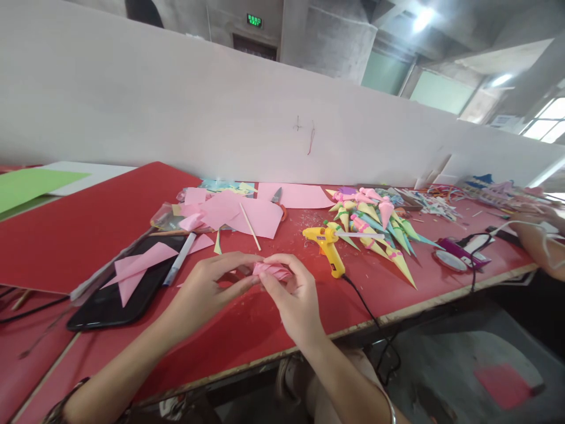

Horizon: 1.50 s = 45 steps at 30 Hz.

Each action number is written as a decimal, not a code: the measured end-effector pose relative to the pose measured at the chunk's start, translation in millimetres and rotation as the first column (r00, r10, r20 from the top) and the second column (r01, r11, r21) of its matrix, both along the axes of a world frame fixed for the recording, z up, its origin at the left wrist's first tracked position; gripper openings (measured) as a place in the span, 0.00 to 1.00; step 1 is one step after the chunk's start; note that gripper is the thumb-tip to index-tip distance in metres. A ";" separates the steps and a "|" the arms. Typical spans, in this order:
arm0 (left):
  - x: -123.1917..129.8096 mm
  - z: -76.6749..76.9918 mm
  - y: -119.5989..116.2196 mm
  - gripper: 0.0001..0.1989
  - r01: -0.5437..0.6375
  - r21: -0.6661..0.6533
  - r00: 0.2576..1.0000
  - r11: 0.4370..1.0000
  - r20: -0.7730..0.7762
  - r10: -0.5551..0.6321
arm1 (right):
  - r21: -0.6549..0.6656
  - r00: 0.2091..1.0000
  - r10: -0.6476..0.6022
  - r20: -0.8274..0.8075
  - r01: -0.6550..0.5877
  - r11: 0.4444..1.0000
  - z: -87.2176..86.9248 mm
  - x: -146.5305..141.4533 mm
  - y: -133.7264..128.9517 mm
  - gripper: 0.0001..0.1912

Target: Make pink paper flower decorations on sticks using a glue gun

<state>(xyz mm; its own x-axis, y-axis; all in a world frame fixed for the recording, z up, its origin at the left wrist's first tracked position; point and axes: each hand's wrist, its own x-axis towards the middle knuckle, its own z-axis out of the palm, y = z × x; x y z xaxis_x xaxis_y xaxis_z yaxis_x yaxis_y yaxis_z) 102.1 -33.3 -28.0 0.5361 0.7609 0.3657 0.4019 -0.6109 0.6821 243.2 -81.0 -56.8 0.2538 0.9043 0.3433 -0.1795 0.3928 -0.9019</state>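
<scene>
Over the red table (265, 330), near its front edge, both hands meet at a small rolled piece of pink paper (274, 270). My left hand (216, 285) pinches its left end between thumb and fingers. Wrapped around the other end is my right hand (293, 294), its thumb pressed on the paper's front. Folds run across the pink roll; its back is hidden by fingers. To the right of my hands lies a yellow hot glue gun (329, 248) with a clear glue stick. A white marker (180, 259) rests to the left.
Pink paper sheets (247, 213), orange-handled scissors (277, 195) and a thin stick (250, 226) lie behind my hands. A black tray (132, 306) holds pink scraps. Paper cones (375, 218) are piled right, near a purple device (463, 253). Another person's arm (541, 235) reaches in far right.
</scene>
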 end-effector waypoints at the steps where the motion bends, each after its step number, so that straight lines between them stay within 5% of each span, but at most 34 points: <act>1: 0.4 0.4 -0.5 0.13 -0.008 -0.007 1.000 1.000 -0.001 0.008 | -0.004 1.000 -0.001 0.004 0.001 1.000 -0.4 0.2 0.2 0.06; 12: 4.1 -1.3 -1.2 0.12 -0.042 0.009 0.996 0.999 0.083 0.041 | -0.025 1.000 -0.007 0.005 0.007 1.000 -2.3 0.8 2.9 0.07; 18: 2.9 -2.6 -1.4 0.09 -0.027 0.179 0.997 0.984 0.069 0.014 | -0.030 0.994 0.051 -0.093 -0.054 0.998 -0.6 1.0 2.3 0.07; 32: 1.8 -2.6 -2.7 0.06 0.009 0.293 0.995 0.956 0.090 -0.037 | 0.049 0.992 0.056 -0.116 -0.050 0.998 -0.4 1.5 1.3 0.04; 45: 2.8 1.3 -4.3 0.02 0.036 0.317 0.993 0.948 0.095 -0.069 | 0.064 0.964 0.120 -0.236 -0.108 0.992 -3.7 2.6 4.0 0.05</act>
